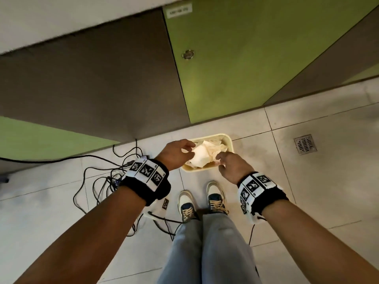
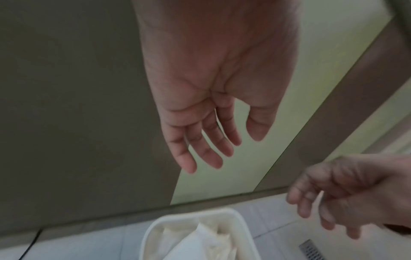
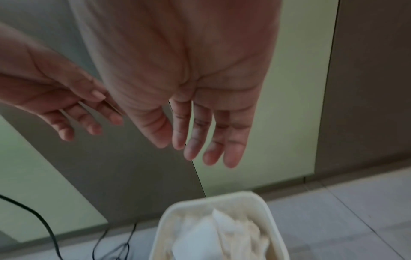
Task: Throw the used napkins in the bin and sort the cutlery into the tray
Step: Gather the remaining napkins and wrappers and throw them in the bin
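Note:
A cream plastic bin [image 1: 229, 139] stands on the tiled floor just ahead of my shoes, with crumpled white napkins [image 1: 202, 155] heaped in it. Both hands hover above its rim. My left hand [image 1: 180, 149] is over the bin's left side, fingers straight and spread, palm empty [image 2: 211, 109]. My right hand [image 1: 226, 160] is over the right side, fingers straight and slightly parted, holding nothing [image 3: 200, 114]. The wrist views show the bin [image 2: 242, 221] [image 3: 269, 207] and the napkins [image 2: 200, 244] [image 3: 222, 234] below the hands. No cutlery or tray is in view.
Grey and green cabinet doors [image 1: 235, 64] rise right behind the bin. A tangle of black cables [image 1: 106, 175] lies on the floor to the left. A floor drain grate [image 1: 305, 144] sits to the right. My shoes [image 1: 202, 199] stand close to the bin.

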A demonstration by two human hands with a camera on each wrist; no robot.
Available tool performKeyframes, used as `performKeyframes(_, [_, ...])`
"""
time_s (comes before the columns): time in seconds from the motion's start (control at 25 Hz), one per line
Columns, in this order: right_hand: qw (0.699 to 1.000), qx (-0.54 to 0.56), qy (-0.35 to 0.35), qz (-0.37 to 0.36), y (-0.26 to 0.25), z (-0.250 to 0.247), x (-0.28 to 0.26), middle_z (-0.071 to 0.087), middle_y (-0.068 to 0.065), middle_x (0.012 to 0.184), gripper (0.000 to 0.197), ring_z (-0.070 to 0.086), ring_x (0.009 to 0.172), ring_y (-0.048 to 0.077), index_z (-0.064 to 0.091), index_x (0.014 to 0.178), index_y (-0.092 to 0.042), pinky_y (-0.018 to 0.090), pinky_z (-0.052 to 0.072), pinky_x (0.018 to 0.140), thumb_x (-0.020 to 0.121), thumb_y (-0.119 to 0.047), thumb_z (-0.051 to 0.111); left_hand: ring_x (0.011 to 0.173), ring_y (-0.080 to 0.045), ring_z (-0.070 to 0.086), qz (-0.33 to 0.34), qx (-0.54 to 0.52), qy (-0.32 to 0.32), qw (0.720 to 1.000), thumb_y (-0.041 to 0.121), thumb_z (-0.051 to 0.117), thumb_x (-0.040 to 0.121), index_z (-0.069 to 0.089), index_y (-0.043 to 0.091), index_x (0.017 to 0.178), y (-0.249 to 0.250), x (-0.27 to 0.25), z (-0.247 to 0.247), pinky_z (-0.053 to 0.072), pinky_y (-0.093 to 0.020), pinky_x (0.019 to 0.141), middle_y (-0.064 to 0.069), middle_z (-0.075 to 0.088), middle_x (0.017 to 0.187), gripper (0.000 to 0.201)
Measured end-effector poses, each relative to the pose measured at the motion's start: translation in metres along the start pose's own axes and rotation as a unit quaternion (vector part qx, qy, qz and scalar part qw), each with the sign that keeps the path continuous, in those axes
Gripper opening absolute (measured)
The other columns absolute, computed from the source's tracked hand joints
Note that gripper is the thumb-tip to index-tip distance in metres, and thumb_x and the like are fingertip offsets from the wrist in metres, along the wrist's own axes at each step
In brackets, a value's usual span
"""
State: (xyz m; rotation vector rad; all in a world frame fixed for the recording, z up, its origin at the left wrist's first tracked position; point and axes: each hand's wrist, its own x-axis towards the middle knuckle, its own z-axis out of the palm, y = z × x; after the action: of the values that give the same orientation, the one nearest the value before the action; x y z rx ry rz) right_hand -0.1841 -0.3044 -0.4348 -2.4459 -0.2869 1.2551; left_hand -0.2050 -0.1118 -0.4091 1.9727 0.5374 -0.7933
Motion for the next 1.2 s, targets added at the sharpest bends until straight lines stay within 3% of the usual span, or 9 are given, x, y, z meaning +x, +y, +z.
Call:
performKeyframes(0.12, [0.998, -0.005, 0.037, -0.048, -0.036, -0.041, -0.06, 0.058, 0.009, 0.131, 0.037, 0.057, 0.116, 0.026, 0.054, 0.125, -0.015, 0.032, 0.046, 0.1, 0.088, -0.014, 0.05, 0.081, -0.014, 0.056, 0.077, -0.027, -0.012, 0.997, 0.013, 0.062, 0.086, 0.064, 0.015, 0.109, 0.053, -0.063, -0.03, 0.044, -0.014, 0.071, 0.005, 0.06, 0.096, 0.023])
performKeyframes(0.32, [0.976, -0.035, 0.115, -0.179, -0.115, -0.122, -0.155, 0.063, 0.002, 0.118, 0.037, 0.061, 0.1, 0.022, 0.049, 0.126, -0.022, 0.031, 0.05, 0.085, 0.089, -0.017, 0.049, 0.066, -0.001, 0.057, 0.169, -0.119, 0.039, 0.978, 0.01, 0.051, 0.093, 0.061, 0.017, 0.105, 0.145, -0.167, -0.096, 0.044, -0.014, 0.063, 0.008, 0.062, 0.084, 0.017])
performKeyframes(0.44, [0.953, -0.073, 0.153, -0.249, -0.169, -0.175, -0.197, 0.062, 0.003, 0.118, 0.031, 0.062, 0.102, 0.021, 0.051, 0.122, -0.022, 0.038, 0.053, 0.086, 0.091, -0.021, 0.047, 0.059, 0.007, 0.057, 0.212, -0.138, 0.141, 0.957, 0.005, 0.052, 0.091, 0.06, 0.02, 0.096, 0.186, -0.214, -0.136, 0.045, -0.005, 0.061, 0.007, 0.061, 0.081, 0.018])
performKeyframes(0.56, [0.932, -0.06, 0.184, -0.305, -0.204, -0.221, -0.23, 0.062, 0.001, 0.118, 0.032, 0.06, 0.102, 0.018, 0.052, 0.123, -0.023, 0.034, 0.052, 0.087, 0.091, -0.021, 0.048, 0.074, -0.007, 0.058, 0.228, -0.153, 0.221, 0.936, 0.008, 0.057, 0.089, 0.062, 0.029, 0.088, 0.208, -0.254, -0.167, 0.049, -0.015, 0.075, 0.005, 0.061, 0.086, 0.021])
performKeyframes(0.64, [0.923, -0.057, 0.191, -0.329, -0.218, -0.24, -0.238, 0.062, -0.001, 0.117, 0.03, 0.059, 0.096, 0.015, 0.054, 0.121, -0.025, 0.03, 0.051, 0.084, 0.091, -0.021, 0.048, 0.077, -0.012, 0.055, 0.215, -0.15, 0.273, 0.926, 0.012, 0.059, 0.089, 0.062, 0.033, 0.085, 0.21, -0.264, -0.184, 0.047, -0.02, 0.075, 0.005, 0.06, 0.088, 0.022])
performKeyframes(0.76, [0.922, -0.063, 0.175, -0.338, -0.234, -0.26, -0.235, 0.06, -0.005, 0.11, 0.03, 0.051, 0.078, 0.004, 0.053, 0.122, -0.022, 0.021, 0.043, 0.076, 0.092, -0.019, 0.048, 0.056, 0.0, 0.051, 0.179, -0.145, 0.356, 0.906, 0.011, 0.057, 0.089, 0.063, 0.025, 0.091, 0.209, -0.275, -0.207, 0.042, -0.008, 0.052, 0.006, 0.059, 0.089, 0.015])
performKeyframes(0.84, [0.919, -0.072, 0.176, -0.345, -0.247, -0.269, -0.227, 0.055, -0.008, 0.103, 0.03, 0.047, 0.076, 0.003, 0.054, 0.121, -0.02, 0.022, 0.044, 0.077, 0.092, -0.019, 0.048, 0.053, -0.003, 0.048, 0.152, -0.15, 0.398, 0.892, 0.008, 0.056, 0.088, 0.063, 0.021, 0.095, 0.204, -0.281, -0.225, 0.04, -0.009, 0.045, 0.004, 0.058, 0.091, 0.016])
performKeyframes(1.04, [0.92, -0.115, 0.153, -0.342, -0.288, -0.279, -0.202, 0.057, 0.003, 0.122, 0.033, 0.045, 0.086, 0.008, 0.054, 0.122, -0.017, 0.019, 0.039, 0.081, 0.089, -0.015, 0.049, 0.073, -0.018, 0.053, 0.097, -0.107, 0.487, 0.861, 0.008, 0.058, 0.086, 0.065, 0.013, 0.108, 0.185, -0.283, -0.277, 0.04, -0.023, 0.075, -0.005, 0.058, 0.108, 0.024])
performKeyframes(1.2, [0.923, -0.137, 0.16, -0.322, -0.33, -0.287, -0.187, 0.049, 0.006, 0.131, 0.036, 0.055, 0.109, 0.02, 0.052, 0.125, -0.017, 0.028, 0.042, 0.095, 0.089, -0.014, 0.05, 0.084, -0.023, 0.053, 0.075, -0.062, 0.522, 0.847, 0.009, 0.06, 0.084, 0.064, 0.011, 0.111, 0.173, -0.271, -0.333, 0.044, -0.029, 0.087, -0.014, 0.059, 0.118, 0.028])
